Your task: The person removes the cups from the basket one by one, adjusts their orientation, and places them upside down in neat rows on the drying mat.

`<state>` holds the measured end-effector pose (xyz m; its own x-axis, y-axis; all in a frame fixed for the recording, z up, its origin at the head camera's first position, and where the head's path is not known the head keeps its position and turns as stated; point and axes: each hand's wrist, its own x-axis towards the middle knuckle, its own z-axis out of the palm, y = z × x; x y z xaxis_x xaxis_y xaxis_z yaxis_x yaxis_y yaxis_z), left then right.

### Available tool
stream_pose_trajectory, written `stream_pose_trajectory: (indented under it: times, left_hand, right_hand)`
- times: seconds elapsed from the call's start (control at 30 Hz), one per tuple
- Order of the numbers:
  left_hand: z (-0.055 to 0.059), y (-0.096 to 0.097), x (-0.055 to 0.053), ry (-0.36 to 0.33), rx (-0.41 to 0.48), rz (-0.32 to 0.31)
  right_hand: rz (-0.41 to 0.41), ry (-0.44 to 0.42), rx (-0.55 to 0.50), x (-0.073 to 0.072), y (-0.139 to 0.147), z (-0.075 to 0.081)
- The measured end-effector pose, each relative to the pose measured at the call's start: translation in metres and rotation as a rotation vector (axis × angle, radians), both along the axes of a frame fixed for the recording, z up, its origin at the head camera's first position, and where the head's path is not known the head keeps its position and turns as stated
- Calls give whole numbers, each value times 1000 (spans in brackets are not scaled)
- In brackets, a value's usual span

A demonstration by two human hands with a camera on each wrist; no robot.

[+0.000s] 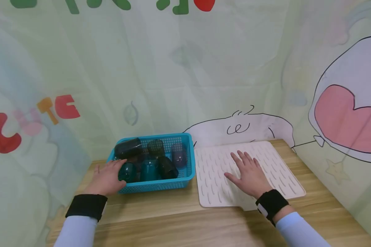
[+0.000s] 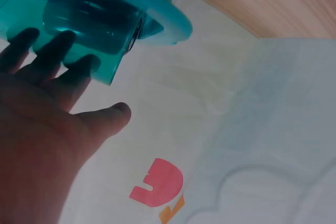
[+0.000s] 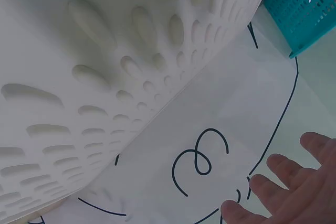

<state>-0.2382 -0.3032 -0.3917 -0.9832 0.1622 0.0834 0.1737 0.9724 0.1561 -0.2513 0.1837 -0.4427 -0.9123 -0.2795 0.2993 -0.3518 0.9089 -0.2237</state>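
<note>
At lower left, the left hand lies loosely spread beside a teal transparent cup in a blue plastic basket; contact is unclear. At lower right, the right hand splays, unladen, over a white ridged mat.

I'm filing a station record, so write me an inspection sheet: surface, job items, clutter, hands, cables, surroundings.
Surface: wood-grain table.
Job items: blue basket holding dark and tinted cups, some on their sides; white textured mat to its right.
Clutter: nothing seen.
Left hand: at the basket's left end, contact uncertain.
Right hand: fingers spread above the mat, holding nothing.
Cables: nothing seen.
Surroundings: pale hanging cloth with printed cartoon shapes.
</note>
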Motion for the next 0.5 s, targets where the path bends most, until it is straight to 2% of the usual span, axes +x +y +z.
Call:
stream_pose_trajectory:
  times: [0.13, 0.5]
  left_hand:
    - [4, 0, -3, -32, -1, 11]
    - [0, -2, -6, 53, -16, -30]
  right_hand:
    - [0, 0, -2, 0, 0, -1]
    - [13, 7, -8, 0, 1, -9]
